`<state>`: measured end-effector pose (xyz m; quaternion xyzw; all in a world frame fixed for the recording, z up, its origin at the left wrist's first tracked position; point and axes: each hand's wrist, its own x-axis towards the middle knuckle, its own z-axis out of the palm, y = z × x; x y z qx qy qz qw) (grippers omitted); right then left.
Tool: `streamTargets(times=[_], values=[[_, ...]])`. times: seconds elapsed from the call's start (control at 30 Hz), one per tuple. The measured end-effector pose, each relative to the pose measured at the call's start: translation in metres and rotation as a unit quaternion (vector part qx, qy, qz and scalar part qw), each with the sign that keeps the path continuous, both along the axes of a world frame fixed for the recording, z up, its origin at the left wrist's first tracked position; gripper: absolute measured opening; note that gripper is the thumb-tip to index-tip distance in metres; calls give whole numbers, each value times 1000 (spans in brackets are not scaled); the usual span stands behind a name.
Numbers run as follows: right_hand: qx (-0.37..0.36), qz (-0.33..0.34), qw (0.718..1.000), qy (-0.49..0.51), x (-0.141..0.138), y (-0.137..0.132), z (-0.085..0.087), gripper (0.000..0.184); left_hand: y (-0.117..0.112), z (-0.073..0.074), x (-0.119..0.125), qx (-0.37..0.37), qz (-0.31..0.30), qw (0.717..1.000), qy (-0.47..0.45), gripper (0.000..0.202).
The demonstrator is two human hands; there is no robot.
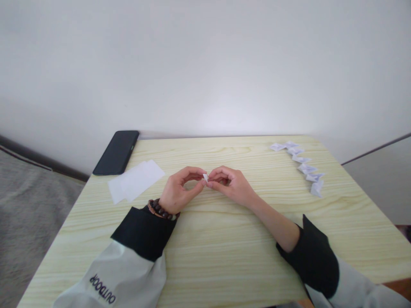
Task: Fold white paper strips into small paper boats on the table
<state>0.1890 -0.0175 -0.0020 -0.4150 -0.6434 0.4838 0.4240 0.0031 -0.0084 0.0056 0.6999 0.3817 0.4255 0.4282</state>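
white sheets (136,182) lie just beside your left hand (177,191), which arches in from the lower left, thumb and forefinger pinching the small folded paper (205,177). held between your hands over the table (224,256), the paper's long axis runs away from you, far end leaning left; it's too small to tell which end is the tip. your right hand (236,187) mirrors that arch, pinching it too, forearm slanting in from the lower right.

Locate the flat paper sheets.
In the head view, the flat paper sheets lie at left on the table, between the black phone and left hand.
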Motion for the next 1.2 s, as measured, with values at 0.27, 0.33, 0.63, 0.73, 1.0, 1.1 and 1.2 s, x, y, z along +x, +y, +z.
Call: streamTargets(times=[0.27,0.33,0.63,0.73,1.0,1.1,1.2], values=[[17,-4,1000,-19,0,-1,1,18,0,-1,0,-9,-2,1000,10,21],[18,-7,1000,-23,-1,-1,1,17,0,-1,0,-12,5,1000,15,20],[155,-66,972,-166,-3,-7,1,10,-3,3,3,25,32,997,60,18],[208,-94,940,-254,-4,-8,3,5,-3,3,4,48,34,996,72,18],[298,-123,885,-337,-5,-9,3,6,-5,6,6,121,37,987,102,14],[308,-131,887,-317,-4,-9,2,8,-7,8,9,27,37,998,37,27],[341,-122,882,-302,-3,-9,2,12,-8,10,11,-117,3,993,-14,39]])
